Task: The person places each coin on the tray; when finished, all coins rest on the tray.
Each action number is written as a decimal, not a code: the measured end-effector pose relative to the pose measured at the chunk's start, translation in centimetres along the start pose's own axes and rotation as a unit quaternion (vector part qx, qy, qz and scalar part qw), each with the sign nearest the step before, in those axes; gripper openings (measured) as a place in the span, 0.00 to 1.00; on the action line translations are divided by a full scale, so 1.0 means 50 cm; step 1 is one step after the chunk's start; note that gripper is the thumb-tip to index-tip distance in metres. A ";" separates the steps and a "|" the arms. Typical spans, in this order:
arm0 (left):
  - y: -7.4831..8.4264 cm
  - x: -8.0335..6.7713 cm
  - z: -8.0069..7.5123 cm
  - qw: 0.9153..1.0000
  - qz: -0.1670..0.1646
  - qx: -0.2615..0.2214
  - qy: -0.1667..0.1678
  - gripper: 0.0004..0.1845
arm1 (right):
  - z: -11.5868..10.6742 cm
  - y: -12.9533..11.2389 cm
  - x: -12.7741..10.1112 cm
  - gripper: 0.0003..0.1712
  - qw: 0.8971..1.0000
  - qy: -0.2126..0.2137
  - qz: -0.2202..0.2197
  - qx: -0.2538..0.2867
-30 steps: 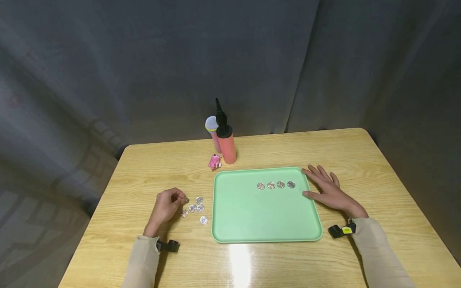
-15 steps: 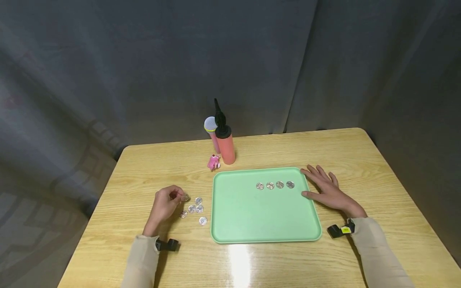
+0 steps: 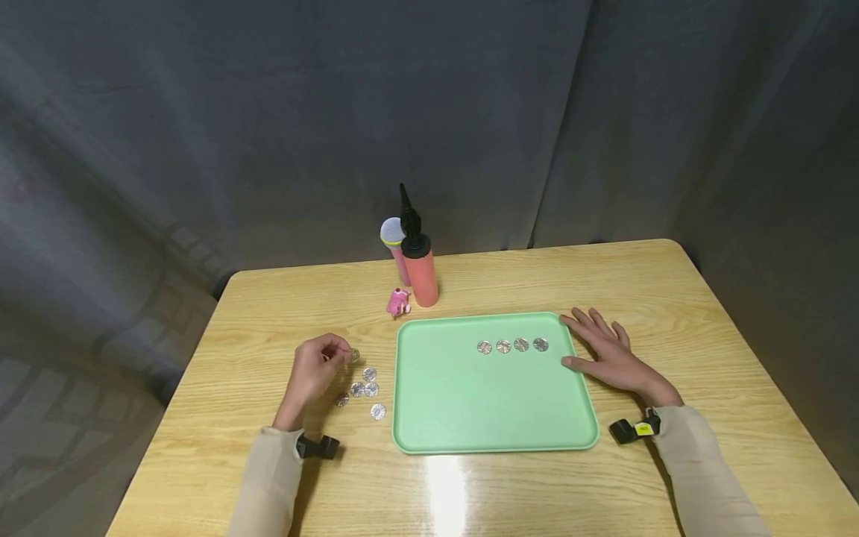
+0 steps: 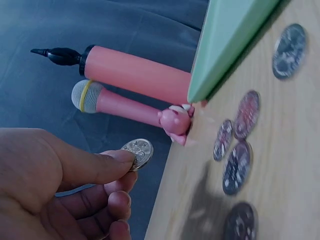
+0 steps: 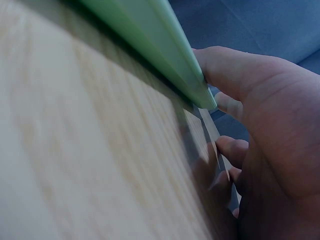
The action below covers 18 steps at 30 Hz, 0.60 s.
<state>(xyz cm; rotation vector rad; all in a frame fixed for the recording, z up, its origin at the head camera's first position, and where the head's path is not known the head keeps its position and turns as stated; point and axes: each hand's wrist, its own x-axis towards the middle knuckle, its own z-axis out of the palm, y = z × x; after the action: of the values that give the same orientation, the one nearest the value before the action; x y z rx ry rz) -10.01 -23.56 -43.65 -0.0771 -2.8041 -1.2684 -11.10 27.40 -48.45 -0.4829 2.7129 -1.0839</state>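
Between thumb and forefinger my left hand [image 3: 314, 377] pinches a silver coin [image 4: 138, 153], raised above the table in the left wrist view. Several more coins [image 3: 371, 390] lie loose on the wood just right of that hand. A green tray [image 3: 496, 418] sits at the middle of the table, with a short row of coins [image 3: 503, 346] near its far right part. My right hand [image 3: 614, 358] rests at the tray's right edge, fingers spread and straight, thumb on the rim [image 5: 197, 75].
Behind the tray stand a coral hand pump [image 3: 423, 277] with a black nozzle and a pink toy microphone [image 3: 396, 250]. A small pink figurine [image 3: 399, 302] sits in front of them. Dark curtains [image 3: 335, 134] hang behind the wooden table [image 3: 268, 313].
My left hand has risen from the table and shifted slightly away and to the right, carrying the pinched coin. The right hand stays at the tray's edge.
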 end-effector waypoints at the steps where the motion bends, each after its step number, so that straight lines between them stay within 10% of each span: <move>1: 0.003 0.002 0.002 1.000 0.000 -0.002 0.001 0.01 | 0.000 0.000 0.000 0.46 1.000 0.000 0.000 0.001; 18: 0.076 0.037 0.042 1.000 0.016 -0.013 0.002 0.02 | 0.002 0.000 -0.001 0.46 1.000 0.001 0.003 0.003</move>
<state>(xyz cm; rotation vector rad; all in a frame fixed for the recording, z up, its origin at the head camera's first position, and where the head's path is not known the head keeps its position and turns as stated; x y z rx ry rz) -11.67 -19.44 -42.04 -0.1205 -2.7711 -1.2960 -11.05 27.37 -48.51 -0.4718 2.7096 -1.0910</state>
